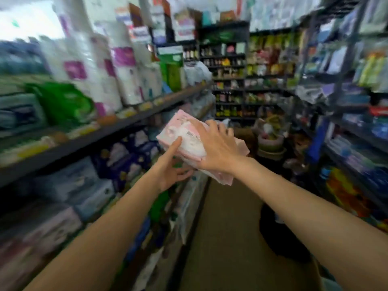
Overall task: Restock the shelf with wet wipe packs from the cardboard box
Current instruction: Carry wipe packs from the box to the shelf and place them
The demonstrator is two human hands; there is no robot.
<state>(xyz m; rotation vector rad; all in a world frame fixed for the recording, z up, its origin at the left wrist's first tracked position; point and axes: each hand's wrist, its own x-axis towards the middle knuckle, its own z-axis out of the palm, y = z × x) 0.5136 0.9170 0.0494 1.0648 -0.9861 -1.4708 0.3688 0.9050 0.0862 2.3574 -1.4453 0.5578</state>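
Note:
I hold a stack of pink wet wipe packs [184, 131] in the air in front of me, over the aisle. My right hand [218, 148] lies flat on top of the stack, fingers spread. My left hand [174, 166] supports the stack from below, its index finger pressed against the top pack's side. More pink packs [222, 177] show under my right wrist. The shelf [117, 127] runs along my left, just beyond the packs. The cardboard box is only partly seen at the bottom right edge [315, 278], below my right forearm.
The left shelving carries tall white paper rolls [92, 66], a green bag [63, 99] and boxed goods below [69, 185]. Metal racks [346, 101] of packaged goods line the right. Stacked pots [270, 141] stand at the aisle's far end. The brown floor [226, 227] runs down the middle.

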